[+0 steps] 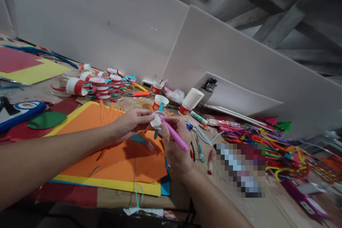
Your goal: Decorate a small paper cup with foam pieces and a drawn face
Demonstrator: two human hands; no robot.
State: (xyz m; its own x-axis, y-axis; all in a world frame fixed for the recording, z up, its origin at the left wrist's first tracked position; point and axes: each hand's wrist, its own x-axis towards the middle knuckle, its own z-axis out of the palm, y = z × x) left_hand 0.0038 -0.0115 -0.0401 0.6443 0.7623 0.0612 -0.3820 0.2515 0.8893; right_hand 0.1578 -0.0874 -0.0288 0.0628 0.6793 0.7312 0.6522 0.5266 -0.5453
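My left hand is closed on a small white paper cup piece with a teal strip through it, held above the orange paper sheet. My right hand grips a pink pen, its tip touching the white cup piece. Both hands meet over the right edge of the orange sheet. A red and white paper cup stands just behind them.
A stack of paper cups lies tilted behind the hands. Cut red and white cup rings clutter the back left. Colourful paper strips and sticks pile up at right. Markers lie near my right wrist. White boards lean behind the table.
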